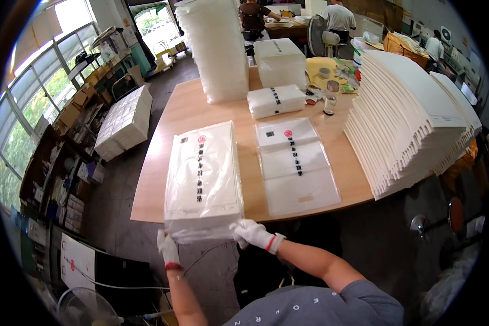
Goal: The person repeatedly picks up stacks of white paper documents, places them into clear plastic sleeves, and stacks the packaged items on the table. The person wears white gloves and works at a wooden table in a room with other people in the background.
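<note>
A person in white gloves stands at the near edge of a wooden table [244, 201]. Both hands grip the near, open end of a clear plastic bag [204, 174] stuffed with a thick stack of white sheets. The left hand [167, 249] pinches the bag's near left corner, and the right hand [254, 232] clenches the near right corner, fingers curled over the loose plastic lip. The bag lies flat on the table, stretching away from the hands, its near end overhanging the table edge where the grip sits.

Just right of the bag, three flat empty bags [296, 163] lie overlapping. Beyond the bag stand a tall pile of clear sleeves [214, 49] and smaller packed bundles [276, 100]. Far to the bag's right, a large fanned stack of white folded cards [407, 119] leans across the table.
</note>
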`<state>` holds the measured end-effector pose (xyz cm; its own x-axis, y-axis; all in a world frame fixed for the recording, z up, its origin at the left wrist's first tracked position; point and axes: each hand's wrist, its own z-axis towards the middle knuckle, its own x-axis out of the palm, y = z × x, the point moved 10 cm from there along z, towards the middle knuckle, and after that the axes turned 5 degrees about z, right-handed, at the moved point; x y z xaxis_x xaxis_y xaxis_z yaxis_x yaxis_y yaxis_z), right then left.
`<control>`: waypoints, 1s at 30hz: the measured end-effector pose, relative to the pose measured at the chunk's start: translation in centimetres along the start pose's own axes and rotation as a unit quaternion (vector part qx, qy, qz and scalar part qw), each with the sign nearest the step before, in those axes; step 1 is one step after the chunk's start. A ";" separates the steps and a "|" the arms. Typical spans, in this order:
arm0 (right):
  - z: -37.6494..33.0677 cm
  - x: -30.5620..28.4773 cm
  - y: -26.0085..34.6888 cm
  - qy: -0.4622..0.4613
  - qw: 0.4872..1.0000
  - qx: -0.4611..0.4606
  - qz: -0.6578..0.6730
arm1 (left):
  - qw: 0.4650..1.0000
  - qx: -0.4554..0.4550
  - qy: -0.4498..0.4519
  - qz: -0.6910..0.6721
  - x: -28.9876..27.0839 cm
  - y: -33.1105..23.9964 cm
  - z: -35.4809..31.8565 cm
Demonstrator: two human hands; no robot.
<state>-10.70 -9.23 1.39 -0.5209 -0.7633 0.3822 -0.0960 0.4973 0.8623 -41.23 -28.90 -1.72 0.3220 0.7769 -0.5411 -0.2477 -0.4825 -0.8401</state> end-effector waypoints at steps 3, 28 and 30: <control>2.4 -5.8 -1.4 0.005 0.985 0.055 -0.162 | 0.987 0.113 -0.113 -0.007 -3.4 -7.1 -3.3; 14.0 -10.6 3.5 -0.249 0.959 -0.112 -0.077 | 0.884 -0.267 0.278 -0.266 11.7 -3.3 11.8; 14.6 -10.5 3.6 -0.241 0.962 -0.113 -0.054 | 0.884 -0.268 0.270 -0.270 11.3 -2.6 11.8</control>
<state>-17.97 6.60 -4.37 -0.8568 -0.4975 0.1356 -0.0119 0.2819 0.9594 -47.69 -14.08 -5.26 0.6868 0.7156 0.1273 0.4979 -0.3355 -0.7997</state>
